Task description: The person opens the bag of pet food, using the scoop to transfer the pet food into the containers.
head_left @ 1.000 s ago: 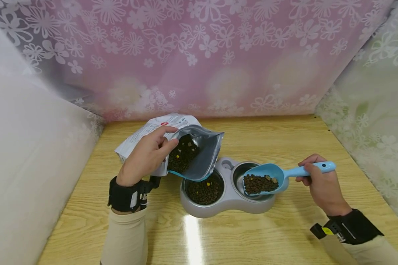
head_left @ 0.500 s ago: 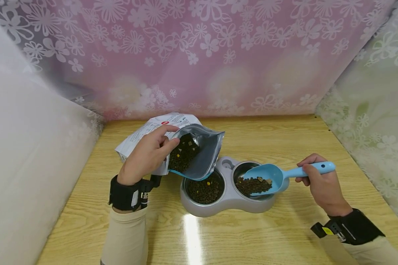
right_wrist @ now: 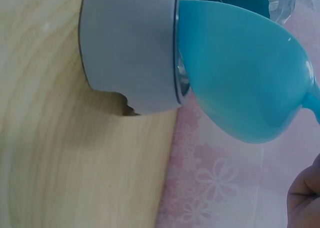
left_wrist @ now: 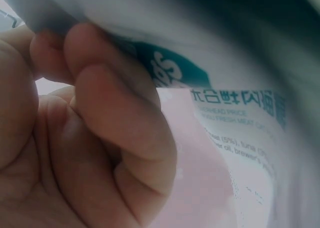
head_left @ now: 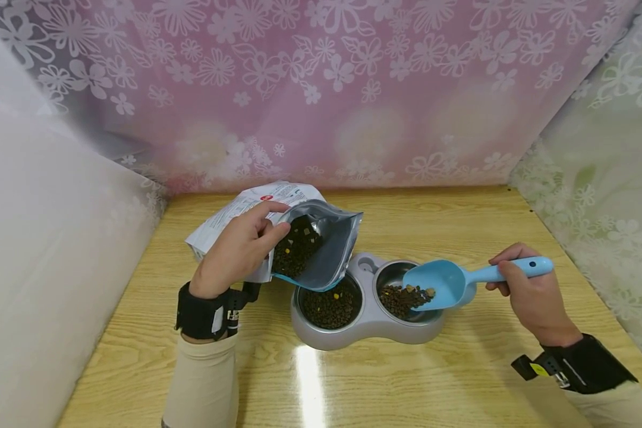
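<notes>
My left hand [head_left: 238, 252] grips the open edge of a white pet food bag [head_left: 232, 208], which lies tilted with its silver-lined mouth facing right. Brown kibble [head_left: 294, 252] with a few yellow and pale pieces shows inside it. With my right hand [head_left: 537, 303] I hold a light blue food scoop [head_left: 441, 279] by its handle. Its front lip dips into the right bowl of a grey double pet bowl [head_left: 361, 333], and kibble [head_left: 398, 300] spreads from the scoop into that bowl. The left bowl contains kibble [head_left: 326, 309], partly beneath the bag's mouth.
Everything stands on a light wooden table [head_left: 267, 380]. A pink flowered sheet [head_left: 321, 107] hangs along the back edge. Pale sheets [head_left: 48, 238] close off the left and right sides.
Kibble has slid off the scoop's front into the right bowl. The right hand and scoop have drawn back slightly to the right. The left hand and bag stay almost still.
</notes>
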Demonstrator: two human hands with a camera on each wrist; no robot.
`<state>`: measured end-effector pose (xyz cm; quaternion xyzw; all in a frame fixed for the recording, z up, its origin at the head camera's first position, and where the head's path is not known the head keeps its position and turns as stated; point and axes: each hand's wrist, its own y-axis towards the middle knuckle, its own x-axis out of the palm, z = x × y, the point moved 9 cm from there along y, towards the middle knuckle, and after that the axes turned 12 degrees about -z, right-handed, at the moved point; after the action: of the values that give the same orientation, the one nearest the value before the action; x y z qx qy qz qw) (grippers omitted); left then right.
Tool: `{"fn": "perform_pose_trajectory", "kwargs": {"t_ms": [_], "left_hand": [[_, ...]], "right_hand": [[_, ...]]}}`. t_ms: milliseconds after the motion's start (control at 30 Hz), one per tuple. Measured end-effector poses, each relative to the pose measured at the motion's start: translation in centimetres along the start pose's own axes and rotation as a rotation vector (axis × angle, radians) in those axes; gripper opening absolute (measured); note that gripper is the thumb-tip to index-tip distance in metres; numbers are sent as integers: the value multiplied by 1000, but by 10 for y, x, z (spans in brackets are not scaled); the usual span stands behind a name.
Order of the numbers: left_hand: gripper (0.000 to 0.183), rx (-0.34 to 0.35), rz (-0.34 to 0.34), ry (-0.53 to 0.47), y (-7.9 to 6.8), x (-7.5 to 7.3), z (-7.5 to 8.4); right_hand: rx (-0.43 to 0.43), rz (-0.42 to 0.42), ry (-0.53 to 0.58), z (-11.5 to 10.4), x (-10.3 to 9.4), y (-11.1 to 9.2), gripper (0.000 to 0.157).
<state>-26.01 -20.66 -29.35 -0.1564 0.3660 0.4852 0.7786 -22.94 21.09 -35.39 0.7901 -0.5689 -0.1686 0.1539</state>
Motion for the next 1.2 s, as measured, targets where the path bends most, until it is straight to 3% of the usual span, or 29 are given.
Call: {"fn": "perform_pose_trajectory", "kwargs": {"t_ms": [367, 467, 600, 667, 733, 833, 933, 1033, 1200], "left_hand": [[41, 0, 1, -20, 0, 0, 0], [41, -1, 0, -20, 0, 1, 0], [42, 5, -7, -11, 0, 0, -1], [42, 7, -6, -11, -1, 0, -2], [42, 7, -2, -12, -2, -2, -2], [42, 3, 1, -14, -2, -4, -1], [42, -1, -3, -21, -2, -3, 0], [41, -15, -5, -24, -2, -1, -1], [40, -17, -1, -14, -3, -2, -1]], "right_hand": [[-68, -62, -58, -30, -2, 7, 18], [-86, -116, -288, -43, 11, 4, 18], [-328, -227, -678, -78, 49, 2, 12], [-461, -291, -761, -93, 69, 4, 20], [-513, -334, -820, -97, 82, 8, 27], [-441, -330, -870, -87, 86, 17, 16], [-331, -282, -866, -63, 78, 22, 37], [-215, -260, -845, -38, 75, 29, 40], [-73, -316, -889, 3, 79, 43, 32]]}}
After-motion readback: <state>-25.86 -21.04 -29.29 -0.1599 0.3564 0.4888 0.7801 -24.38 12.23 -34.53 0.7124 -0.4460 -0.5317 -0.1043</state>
